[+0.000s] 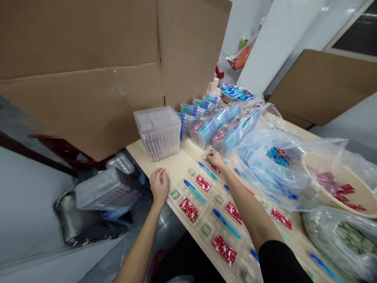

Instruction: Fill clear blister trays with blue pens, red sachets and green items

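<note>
My left hand (159, 184) rests at the table's near left edge, its fingers loosely curled with nothing visible in them. Farther along the table, my right hand (215, 158) is closed in a pinch over the far end of the laid-out clear plastic trays; what its fingers hold, if anything, is hidden. Below it lies a red patterned packet (215, 168). Nearer trays hold a blue pen (226, 223), a red packet (189, 209) and a small green-and-tan piece (175, 193). Some blur softens the details.
A stack of clear trays (159, 133) stands by the cardboard sheet (118, 90). Behind it are filled packs (216, 125) and a bowl of blue items (237, 93). At right are plastic bags (265, 157) and a cream basin (318, 161). More trays (103, 192) sit below the left edge.
</note>
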`<state>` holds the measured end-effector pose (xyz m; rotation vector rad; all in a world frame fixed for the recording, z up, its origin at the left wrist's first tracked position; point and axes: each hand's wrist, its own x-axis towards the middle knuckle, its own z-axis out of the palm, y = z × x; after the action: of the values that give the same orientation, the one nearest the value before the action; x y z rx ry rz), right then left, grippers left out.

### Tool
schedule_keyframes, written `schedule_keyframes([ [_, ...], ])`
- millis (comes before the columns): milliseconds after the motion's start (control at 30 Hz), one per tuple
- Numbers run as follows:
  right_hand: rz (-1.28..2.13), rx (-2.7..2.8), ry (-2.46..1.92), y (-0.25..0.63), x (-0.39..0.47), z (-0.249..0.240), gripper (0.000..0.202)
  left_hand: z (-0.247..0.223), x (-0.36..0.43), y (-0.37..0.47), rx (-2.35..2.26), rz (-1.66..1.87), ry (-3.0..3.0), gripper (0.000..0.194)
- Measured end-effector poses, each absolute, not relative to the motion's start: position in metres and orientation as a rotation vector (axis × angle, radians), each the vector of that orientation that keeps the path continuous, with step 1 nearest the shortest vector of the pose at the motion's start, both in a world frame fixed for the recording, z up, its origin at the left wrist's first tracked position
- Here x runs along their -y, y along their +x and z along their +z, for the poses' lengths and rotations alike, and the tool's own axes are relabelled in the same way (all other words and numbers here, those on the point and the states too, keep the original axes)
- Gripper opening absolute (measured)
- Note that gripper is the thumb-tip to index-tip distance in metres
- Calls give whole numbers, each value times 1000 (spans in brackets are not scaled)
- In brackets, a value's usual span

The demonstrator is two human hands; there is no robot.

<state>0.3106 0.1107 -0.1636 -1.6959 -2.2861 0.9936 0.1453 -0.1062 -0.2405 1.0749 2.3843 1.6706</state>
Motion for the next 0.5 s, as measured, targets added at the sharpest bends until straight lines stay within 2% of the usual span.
schedule_keyframes([
  [200, 819, 2449, -1941, 296, -115, -162, 26, -247, 104, 144, -2410, 1729, 1079, 23],
  [500, 557, 2449, -1960, 292, -104, -164, 23, -248, 103, 143, -2408, 1755, 1053, 23],
])
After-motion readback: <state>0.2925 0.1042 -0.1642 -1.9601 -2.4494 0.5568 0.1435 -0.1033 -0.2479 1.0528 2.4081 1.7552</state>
